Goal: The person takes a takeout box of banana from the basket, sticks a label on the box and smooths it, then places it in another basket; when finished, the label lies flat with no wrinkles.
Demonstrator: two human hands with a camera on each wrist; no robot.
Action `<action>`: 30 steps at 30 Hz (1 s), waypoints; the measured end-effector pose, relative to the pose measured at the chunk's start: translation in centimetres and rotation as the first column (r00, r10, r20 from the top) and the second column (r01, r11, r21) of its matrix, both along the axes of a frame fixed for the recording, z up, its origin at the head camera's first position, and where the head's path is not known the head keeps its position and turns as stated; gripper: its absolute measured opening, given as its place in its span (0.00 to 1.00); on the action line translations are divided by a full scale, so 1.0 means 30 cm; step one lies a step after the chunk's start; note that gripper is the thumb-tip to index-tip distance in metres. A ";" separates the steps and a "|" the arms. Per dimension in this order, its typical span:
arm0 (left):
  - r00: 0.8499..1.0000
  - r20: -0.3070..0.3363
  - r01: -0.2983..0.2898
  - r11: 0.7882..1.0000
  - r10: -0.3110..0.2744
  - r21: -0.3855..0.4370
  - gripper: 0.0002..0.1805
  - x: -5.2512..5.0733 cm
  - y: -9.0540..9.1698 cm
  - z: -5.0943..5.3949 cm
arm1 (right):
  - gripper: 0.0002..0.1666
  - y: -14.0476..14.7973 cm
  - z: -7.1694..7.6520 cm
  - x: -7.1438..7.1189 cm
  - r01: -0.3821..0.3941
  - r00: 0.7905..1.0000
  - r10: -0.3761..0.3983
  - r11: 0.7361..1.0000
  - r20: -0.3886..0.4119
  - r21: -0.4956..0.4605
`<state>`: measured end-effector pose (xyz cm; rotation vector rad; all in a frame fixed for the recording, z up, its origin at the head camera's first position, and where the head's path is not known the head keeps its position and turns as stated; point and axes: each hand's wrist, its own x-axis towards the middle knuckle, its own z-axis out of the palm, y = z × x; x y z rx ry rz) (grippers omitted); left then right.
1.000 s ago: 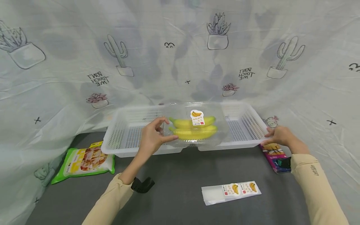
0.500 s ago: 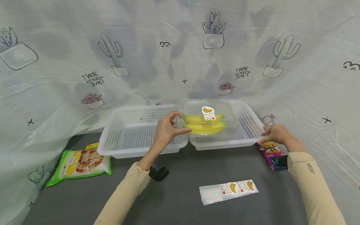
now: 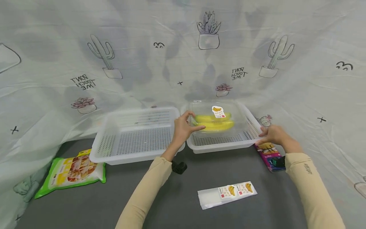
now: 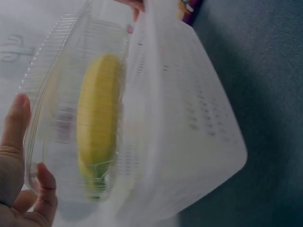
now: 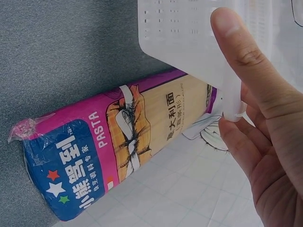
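Observation:
A clear plastic clamshell box (image 3: 238, 122) with two bananas (image 3: 218, 126) inside is held by my left hand (image 3: 183, 128), thumb and fingers pinching its left end. A banana label (image 3: 218, 112) sticks to the lid. The box is over the right white basket (image 3: 220, 147); in the left wrist view, the banana (image 4: 98, 113) shows through the clear wall beside the basket (image 4: 189, 123). My right hand (image 3: 275, 136) grips the right rim of that basket; in the right wrist view the thumb lies on the near side and fingers curl under the rim (image 5: 232, 101).
The left white basket (image 3: 138, 156) stands beside the right one. A green-edged food bag (image 3: 74, 170) lies at the left, and a pasta packet (image 3: 268, 156) lies under the right wrist. A strip of banana labels (image 3: 227, 194) is at the front. A patterned curtain (image 3: 171, 63) hangs behind.
My left hand has carried the banana box rightwards, from across both baskets to over the right one. The right hand stays at the basket rim. The view has turned slightly right.

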<state>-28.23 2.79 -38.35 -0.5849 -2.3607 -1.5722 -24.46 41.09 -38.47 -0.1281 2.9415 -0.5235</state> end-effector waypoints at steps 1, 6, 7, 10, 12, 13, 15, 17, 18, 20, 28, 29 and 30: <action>1.000 0.000 -0.006 1.000 0.006 0.004 0.28 -0.008 0.010 -0.014 | 0.38 -0.003 -0.002 -0.002 0.005 1.000 -0.005 1.000 0.001 -0.012; 0.999 0.029 -0.040 0.999 0.040 0.021 0.29 -0.038 0.058 -0.079 | 0.38 -0.013 -0.007 -0.003 0.016 1.000 -0.016 0.999 0.001 -0.033; 0.998 0.031 -0.050 0.999 0.050 0.009 0.29 -0.043 0.067 -0.091 | 0.38 -0.014 -0.008 -0.003 0.019 1.000 -0.019 0.999 0.000 -0.035; 0.996 0.037 -0.078 0.996 0.079 -0.036 0.29 -0.050 0.096 -0.117 | 0.37 -0.015 -0.007 0.000 0.022 1.000 -0.022 0.999 0.001 -0.032; 0.993 0.067 -0.090 0.993 0.095 -0.073 0.28 -0.049 0.117 -0.127 | 0.37 -0.014 -0.006 0.001 0.030 1.000 -0.030 0.999 0.010 -0.030; 0.991 0.092 -0.092 0.992 0.100 -0.087 0.28 -0.046 0.127 -0.130 | 0.37 -0.013 -0.006 0.001 0.032 0.999 -0.032 0.999 0.014 -0.023; 0.983 0.147 -0.097 0.988 0.114 -0.123 0.28 -0.041 0.148 -0.131 | 0.37 -0.010 -0.004 0.001 0.032 0.999 -0.032 0.999 0.018 -0.011; 0.970 0.204 -0.095 0.981 0.128 -0.167 0.28 -0.036 0.167 -0.124 | 0.37 -0.007 -0.004 0.001 0.031 0.999 -0.031 0.999 0.020 -0.005; 0.963 0.233 -0.092 0.975 0.139 -0.200 0.28 -0.034 0.176 -0.119 | 0.37 -0.004 -0.004 0.000 0.026 1.000 -0.026 1.000 0.016 -0.001; 0.946 0.280 -0.088 0.960 0.165 -0.266 0.29 -0.031 0.194 -0.117 | 0.37 -0.002 -0.003 -0.001 0.025 1.000 -0.025 1.000 0.012 -0.001; 0.920 0.334 -0.116 0.957 0.205 -0.267 0.33 -0.042 0.230 -0.149 | 0.36 0.006 -0.004 -0.010 0.013 1.000 -0.013 1.000 -0.007 0.006; 0.924 0.324 -0.122 0.959 0.204 -0.256 0.33 -0.044 0.228 -0.153 | 0.36 0.003 -0.003 -0.011 0.013 1.000 -0.013 1.000 -0.008 0.009; 0.926 0.316 -0.127 0.960 0.205 -0.248 0.33 -0.046 0.226 -0.157 | 0.36 0.002 -0.003 -0.012 0.012 1.000 -0.012 1.000 -0.009 0.012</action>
